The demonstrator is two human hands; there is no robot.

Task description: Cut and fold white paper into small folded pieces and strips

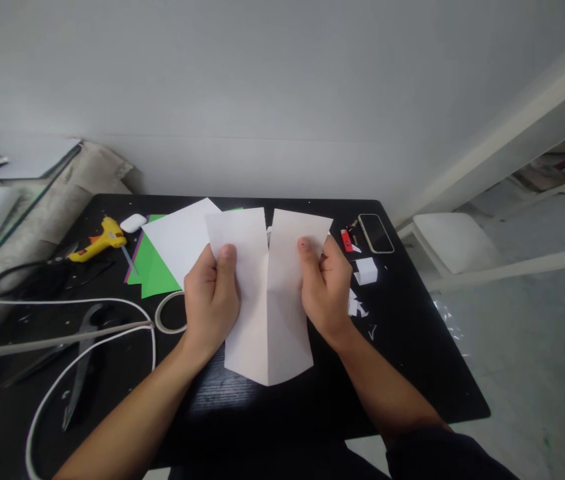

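Note:
A creased sheet of white paper (268, 320) is held up above the black table. Its upper half is split down the middle into two flaps, and a fold line runs on below the slit to the bottom edge. My left hand (212, 293) grips the left side, thumb on the near face and fingers behind it. On the right side my right hand (326, 287) pinches the paper the same way. The fingers of both hands are partly hidden behind the sheet.
Left on the black table (242, 427) are green and white sheets (160, 277), a yellow glue gun (105, 240), scissors (82, 367), a white cable (87, 301) and a roll of tape (162, 317). To the right lie a phone (376, 233), a red lighter (346, 241) and paper scraps (356, 305).

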